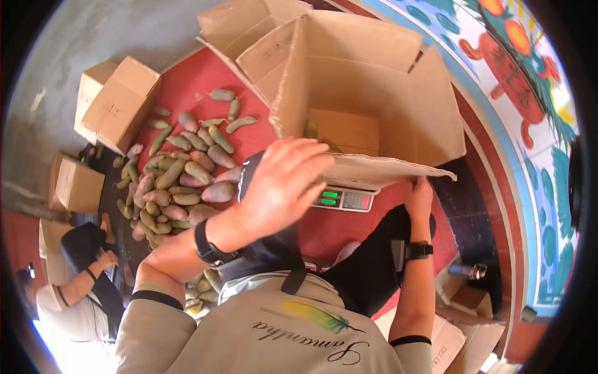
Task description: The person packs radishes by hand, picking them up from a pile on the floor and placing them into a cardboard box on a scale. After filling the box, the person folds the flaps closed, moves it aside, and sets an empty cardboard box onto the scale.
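Note:
A tall open cardboard box [367, 68] stands in front of me, its flaps up. Underneath its near side shows a digital scale [342, 198] with green lit figures. My left hand [283, 177] reaches over the box's near left corner, back of the hand upward and fingers stretched out. Beneath the near flap [380, 167], my right hand [418, 196] grips its right end, fingers partly hidden. Inside the box, a greenish tuber [311, 129] shows beside a brown cardboard panel. Left of my left hand lies a pile of green and pinkish sweet potatoes [171, 177].
More open cartons stand at the back [243, 28] and at the left [118, 103]. A co-worker [75, 299] sits at lower left. A painted wall [536, 124] borders the right side. Further cardboard [448, 343] lies at lower right, below a small bottle-like item [467, 270].

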